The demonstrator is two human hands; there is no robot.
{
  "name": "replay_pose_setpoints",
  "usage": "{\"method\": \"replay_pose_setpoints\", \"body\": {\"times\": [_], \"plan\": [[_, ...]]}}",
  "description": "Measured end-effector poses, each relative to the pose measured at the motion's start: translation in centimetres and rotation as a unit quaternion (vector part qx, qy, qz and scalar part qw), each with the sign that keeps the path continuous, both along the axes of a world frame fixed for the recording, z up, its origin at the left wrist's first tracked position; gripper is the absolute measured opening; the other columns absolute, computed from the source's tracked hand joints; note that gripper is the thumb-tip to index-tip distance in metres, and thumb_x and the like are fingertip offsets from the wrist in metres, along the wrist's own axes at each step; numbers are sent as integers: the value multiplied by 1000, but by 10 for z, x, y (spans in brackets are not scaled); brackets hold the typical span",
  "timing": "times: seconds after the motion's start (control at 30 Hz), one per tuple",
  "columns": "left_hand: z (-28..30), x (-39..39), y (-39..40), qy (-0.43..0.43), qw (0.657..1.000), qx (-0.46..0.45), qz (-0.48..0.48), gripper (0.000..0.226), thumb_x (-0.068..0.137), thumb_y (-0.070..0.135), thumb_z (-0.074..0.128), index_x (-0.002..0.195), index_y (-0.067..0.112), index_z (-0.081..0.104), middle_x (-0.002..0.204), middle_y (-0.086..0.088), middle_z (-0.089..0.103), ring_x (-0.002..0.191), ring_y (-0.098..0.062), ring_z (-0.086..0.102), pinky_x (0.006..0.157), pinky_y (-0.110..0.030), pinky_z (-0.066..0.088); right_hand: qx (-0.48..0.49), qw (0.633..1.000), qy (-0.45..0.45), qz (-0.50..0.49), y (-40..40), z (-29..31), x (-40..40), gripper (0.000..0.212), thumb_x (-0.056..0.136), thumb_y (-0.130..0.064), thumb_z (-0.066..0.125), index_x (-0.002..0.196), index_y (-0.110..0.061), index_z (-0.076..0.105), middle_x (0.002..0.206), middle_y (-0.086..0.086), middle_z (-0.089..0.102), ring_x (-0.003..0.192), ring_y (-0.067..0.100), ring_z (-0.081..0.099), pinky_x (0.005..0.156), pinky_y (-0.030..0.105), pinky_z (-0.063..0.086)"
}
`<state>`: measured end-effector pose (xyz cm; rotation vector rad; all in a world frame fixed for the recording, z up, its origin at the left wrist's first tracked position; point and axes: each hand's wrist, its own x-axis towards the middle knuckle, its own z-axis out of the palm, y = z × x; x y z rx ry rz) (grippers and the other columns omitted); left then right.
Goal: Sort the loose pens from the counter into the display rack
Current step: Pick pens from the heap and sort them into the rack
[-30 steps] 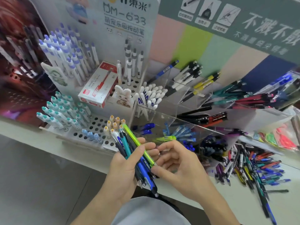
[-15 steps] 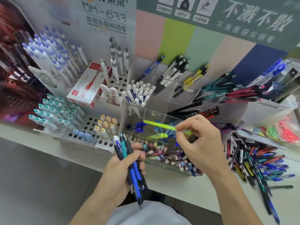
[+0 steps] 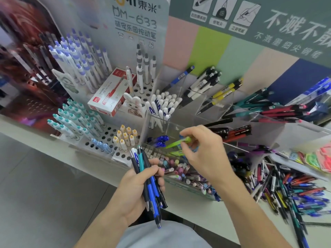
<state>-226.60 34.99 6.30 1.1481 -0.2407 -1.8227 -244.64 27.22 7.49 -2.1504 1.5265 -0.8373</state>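
Green pen poised over the clear rack bin.
The right hand (image 3: 202, 151) pinched a lime-green pen (image 3: 176, 143) at its end; the left hand (image 3: 138, 187) gripped a pen bundle (image 3: 148, 179) that could slip loose.

A red-and-white pen box (image 3: 111, 93) lies tilted on the white perforated stand (image 3: 107, 138) at far left, just beside a small rabbit-shaped card (image 3: 134, 104). Behind it rises a white sign (image 3: 138, 24) printed "DM-633". The far wall shows pastel colour panels (image 3: 211, 49) under a dark green banner (image 3: 268, 20) with white characters. Bright packets (image 3: 320, 158) lie at far right.
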Motion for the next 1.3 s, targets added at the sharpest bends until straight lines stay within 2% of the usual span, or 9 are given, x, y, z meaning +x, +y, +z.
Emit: {"method": "replay_pose_setpoints", "body": {"times": [0.2,0.37,0.6,0.77,0.83,0.93,1.0,1.13,1.3], "plan": [[0,-1,-1,10,1000,-20,-17,35,87,3,59,121,1,54,83,-18,63,63,-25,60,58,-35,56,-72,996,54,-27,12,-42,-2,16,82,-18,83,96,-16,76,96,-1,61,92,14,53,78,25,47],[0,-6,-2,33,998,-17,-41,26,88,5,60,113,4,58,84,-17,61,64,-25,59,60,-36,55,1,998,62,-18,19,-52,-4,27,84,-14,82,107,-19,70,102,-4,56,64,5,48,60,28,52],[3,-9,-5,35,998,-17,-46,27,88,4,60,115,3,58,85,-18,61,68,-27,60,63,-39,57,-46,994,-91,-41,3,-51,20,14,86,-6,79,98,-7,72,98,0,59,79,5,59,73,18,54],[2,-8,-6,30,999,-11,-34,40,86,-1,59,125,-3,55,95,-25,68,76,-32,67,72,-44,62,-80,979,-171,-82,28,-40,20,16,87,7,72,95,-6,71,99,0,60,90,9,63,74,23,55],[2,-9,-6,22,999,-11,-32,38,88,-3,56,126,-4,54,102,-27,71,80,-35,71,72,-43,63,-31,976,-199,-80,43,-29,16,16,88,3,73,94,-12,69,92,-3,63,81,13,65,68,27,55],[2,-13,-5,10,999,-17,-26,35,86,3,59,121,2,59,109,-25,72,92,-35,73,72,-42,63,206,943,-255,-63,63,-10,11,17,89,-23,77,99,-26,64,85,-5,69,78,16,69,70,39,58],[2,-16,-5,12,1000,-21,-10,36,82,6,62,118,6,62,105,-21,72,92,-31,72,77,-42,63,294,923,-241,-57,69,-3,4,28,83,-34,81,101,-28,61,91,-9,69,81,11,68,72,33,58],[2,-24,-8,31,999,-31,20,36,87,7,59,123,4,62,95,-17,70,83,-25,71,76,-38,63,364,918,-154,-31,74,4,-8,43,76,-38,86,106,-34,55,96,-22,67,73,5,67,68,22,54],[7,-34,-14,27,999,-32,1,34,93,7,53,126,6,58,116,-18,72,98,-29,73,84,-49,59,333,894,-286,-90,79,-5,-13,31,79,-20,85,101,-36,68,83,5,75,73,26,74,77,49,61]]}}
